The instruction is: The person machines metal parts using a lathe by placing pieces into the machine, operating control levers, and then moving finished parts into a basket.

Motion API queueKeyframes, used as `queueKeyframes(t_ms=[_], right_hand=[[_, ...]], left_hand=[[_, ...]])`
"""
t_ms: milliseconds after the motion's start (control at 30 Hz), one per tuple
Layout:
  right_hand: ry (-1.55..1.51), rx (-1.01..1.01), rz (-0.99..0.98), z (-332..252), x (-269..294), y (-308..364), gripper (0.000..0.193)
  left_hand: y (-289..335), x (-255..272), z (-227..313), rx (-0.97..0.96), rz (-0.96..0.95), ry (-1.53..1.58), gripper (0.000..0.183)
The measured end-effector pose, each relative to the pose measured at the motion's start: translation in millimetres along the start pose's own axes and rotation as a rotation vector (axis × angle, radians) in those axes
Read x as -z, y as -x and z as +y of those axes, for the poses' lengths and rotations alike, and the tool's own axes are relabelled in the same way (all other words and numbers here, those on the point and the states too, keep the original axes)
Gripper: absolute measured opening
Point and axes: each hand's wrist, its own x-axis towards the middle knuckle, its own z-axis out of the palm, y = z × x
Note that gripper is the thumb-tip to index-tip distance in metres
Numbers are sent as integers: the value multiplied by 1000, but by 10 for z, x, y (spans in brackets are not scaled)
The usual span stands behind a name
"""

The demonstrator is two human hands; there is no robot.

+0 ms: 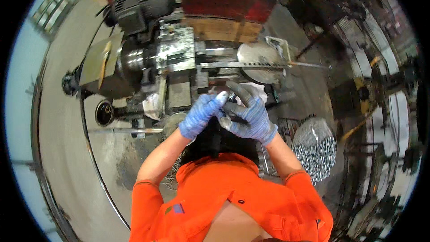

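Observation:
In front of my body, my left hand (200, 115) and my right hand (253, 117) meet, both in blue-grey work gloves. Between them is a small shiny metal part (231, 96), partly hidden by the fingers. My left fingers are curled in, with the thumb tip against the part. The right fingers and thumb bend around it from the other side. Just beyond my hands stands a lathe-like machine, its metal block (176, 47) wet and shiny. A long bar with a row of holes (242, 64) reaches right from it over a round metal plate (257, 56).
An electric motor (142, 6) sits behind the machine. A red bin (226, 3) of metal parts rests on a wooden crate (219, 29). At lower right is a heap of shiny metal parts (317, 154). A brush (105, 65) lies on the machine's left housing (92, 74).

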Motion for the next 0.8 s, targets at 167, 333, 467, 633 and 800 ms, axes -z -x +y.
queueKeyframes(t_ms=[167,333,467,633,800], right_hand=[[31,25,-56,-125,-183,-46,28],[-30,67,-172,-128,-207,-74,29],[22,115,-344,-129,-168,-188,33],[122,204,-459,-222,-125,-414,33],[104,304,-548,-260,-225,-606,35]], left_hand=[[119,114,-29,-33,26,60,36],[151,330,3,7,9,-167,33],[158,448,134,75,-82,-530,33],[228,610,293,132,-101,-420,32],[307,806,289,97,-92,-340,34]])
